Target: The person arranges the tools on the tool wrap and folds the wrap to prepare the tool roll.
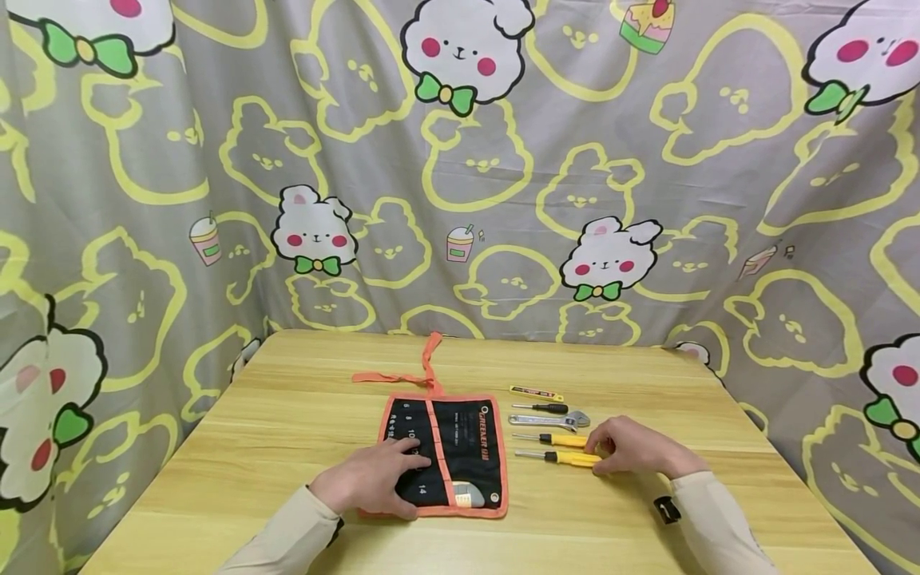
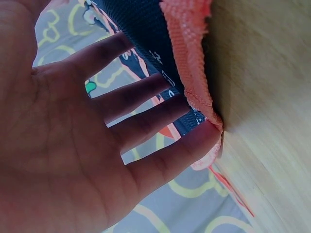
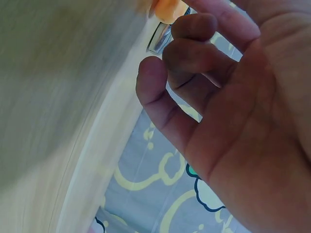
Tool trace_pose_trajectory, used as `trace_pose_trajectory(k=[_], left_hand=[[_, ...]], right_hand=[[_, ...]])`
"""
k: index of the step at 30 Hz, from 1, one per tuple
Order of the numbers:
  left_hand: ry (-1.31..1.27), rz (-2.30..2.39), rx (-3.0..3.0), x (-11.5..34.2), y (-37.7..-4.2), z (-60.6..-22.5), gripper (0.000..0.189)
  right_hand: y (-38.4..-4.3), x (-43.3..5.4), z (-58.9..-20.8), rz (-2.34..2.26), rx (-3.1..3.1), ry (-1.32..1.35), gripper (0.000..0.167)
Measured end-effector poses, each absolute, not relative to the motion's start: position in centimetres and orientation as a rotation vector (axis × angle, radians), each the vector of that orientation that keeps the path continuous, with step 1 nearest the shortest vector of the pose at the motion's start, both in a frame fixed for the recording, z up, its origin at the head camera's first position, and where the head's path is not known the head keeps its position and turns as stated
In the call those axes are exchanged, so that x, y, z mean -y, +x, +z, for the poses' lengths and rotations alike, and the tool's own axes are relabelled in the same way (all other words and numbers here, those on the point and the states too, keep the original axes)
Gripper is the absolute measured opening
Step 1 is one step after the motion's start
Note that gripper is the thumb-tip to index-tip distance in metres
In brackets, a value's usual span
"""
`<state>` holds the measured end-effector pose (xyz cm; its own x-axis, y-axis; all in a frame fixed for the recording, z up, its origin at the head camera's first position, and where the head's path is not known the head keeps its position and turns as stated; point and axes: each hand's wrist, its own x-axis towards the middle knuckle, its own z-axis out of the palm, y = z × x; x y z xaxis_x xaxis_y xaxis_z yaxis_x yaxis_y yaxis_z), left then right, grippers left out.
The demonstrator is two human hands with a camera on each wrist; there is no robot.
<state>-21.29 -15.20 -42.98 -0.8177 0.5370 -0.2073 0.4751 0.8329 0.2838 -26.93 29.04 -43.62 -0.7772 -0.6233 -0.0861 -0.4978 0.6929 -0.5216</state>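
A black tool pouch (image 1: 467,435) with orange edging lies spread on the table. My left hand (image 1: 381,475) rests on its left part, fingers spread and fairly straight; in the left wrist view the fingertips (image 2: 206,133) lie along the orange trim (image 2: 189,63). My right hand (image 1: 636,447) pinches the handle end of the nearer yellow-handled screwdriver (image 1: 568,458) between thumb and fingers. Another yellow-handled screwdriver (image 1: 561,439) lies just behind it, close to the fingertips. At the top of the right wrist view, a yellow-orange handle (image 3: 169,10) shows beside the curled fingers.
Behind the screwdrivers lie an adjustable wrench (image 1: 549,419), a black-handled screwdriver (image 1: 546,408) and a flat yellow labelled strip (image 1: 535,393). A grey rounded piece (image 1: 470,491) shows in the pouch's lower corner. Orange ties (image 1: 430,367) trail towards the back. Patterned curtains (image 1: 460,176) surround the table.
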Motion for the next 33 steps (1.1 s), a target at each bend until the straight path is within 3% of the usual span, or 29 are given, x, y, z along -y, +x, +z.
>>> trace_pose_trajectory(k=[20,33], left_hand=[[0.776,0.322,-2.727,15.2,-21.3,-42.9,0.068],[0.776,0.331,-2.726,15.3,-21.3,-42.8,0.079]], right_hand=[[-26.4,-29.1,-42.5,-0.674,-2.671,-0.954,0.012],[-26.3,-28.2,-41.6,-0.616,-2.706,-1.062,0.011]])
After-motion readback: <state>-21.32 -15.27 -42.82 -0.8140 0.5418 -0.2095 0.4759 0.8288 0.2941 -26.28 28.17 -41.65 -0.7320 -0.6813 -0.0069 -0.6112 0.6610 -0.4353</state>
